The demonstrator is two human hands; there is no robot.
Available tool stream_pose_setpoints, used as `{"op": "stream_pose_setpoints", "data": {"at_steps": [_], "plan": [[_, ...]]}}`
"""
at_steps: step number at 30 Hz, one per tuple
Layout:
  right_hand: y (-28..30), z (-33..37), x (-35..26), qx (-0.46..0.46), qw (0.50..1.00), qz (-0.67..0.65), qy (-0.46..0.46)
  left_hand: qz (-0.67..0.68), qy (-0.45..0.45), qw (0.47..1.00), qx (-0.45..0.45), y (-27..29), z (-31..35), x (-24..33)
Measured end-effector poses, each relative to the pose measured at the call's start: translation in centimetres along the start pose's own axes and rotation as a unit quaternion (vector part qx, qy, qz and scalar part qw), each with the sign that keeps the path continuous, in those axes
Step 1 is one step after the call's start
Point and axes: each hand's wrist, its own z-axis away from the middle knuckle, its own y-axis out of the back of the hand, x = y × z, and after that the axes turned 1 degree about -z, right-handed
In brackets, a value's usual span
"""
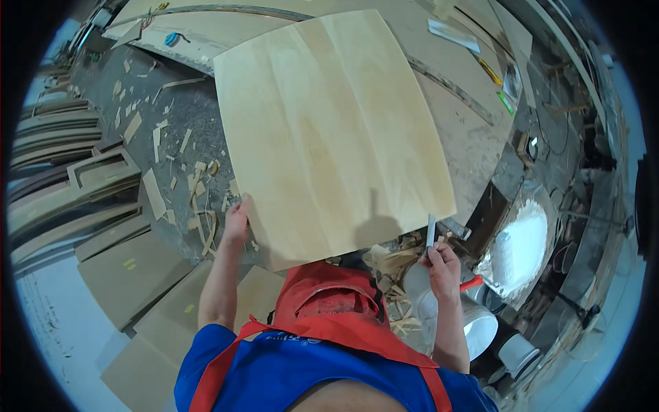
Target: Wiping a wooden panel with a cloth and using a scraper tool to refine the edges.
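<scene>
Your left hand (237,218) grips the near left edge of a large pale plywood sheet (329,130), fingers curled over the rim and thumb on top. The sheet is roughly square, smooth and light yellow, and it spreads up and away from you, its far edge resting over a dusty workbench (473,137). Its long grain lines run away from you, tilting slightly to the left.

Your right hand (441,264) is closed around a slim grey blade-like tool (430,230), held upright with the tip pointing up. That tip sits just beside the sheet's near right corner; whether it touches the edge cannot be told.

So the sheet lies ahead of both hands, left hand on it, right hand just off its lower right corner.

Below you are a red apron (329,302), white buckets (480,329) to the right, and wood scraps (199,199) on the floor to the left.
</scene>
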Motion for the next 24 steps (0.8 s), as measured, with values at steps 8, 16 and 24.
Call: {"op": "stream_pose_setpoints", "data": {"at_steps": [8,16,24], "plan": [[-5.8,-4.9,-5.1,0.05,0.979,0.193,0.036,-0.074,-0.003,0.997,-0.035,4.7,-2.9,2.6],[-7.8,-27.0,-12.6,-0.029,0.955,0.239,0.173,-0.087,0.027,0.993,-0.069,6.5,-6.8,5.9],[-15.0,-39.1,-16.1,-0.166,0.966,0.192,0.047,-0.009,-0.026,0.999,-0.036,-0.7,-15.2,15.8]]}}
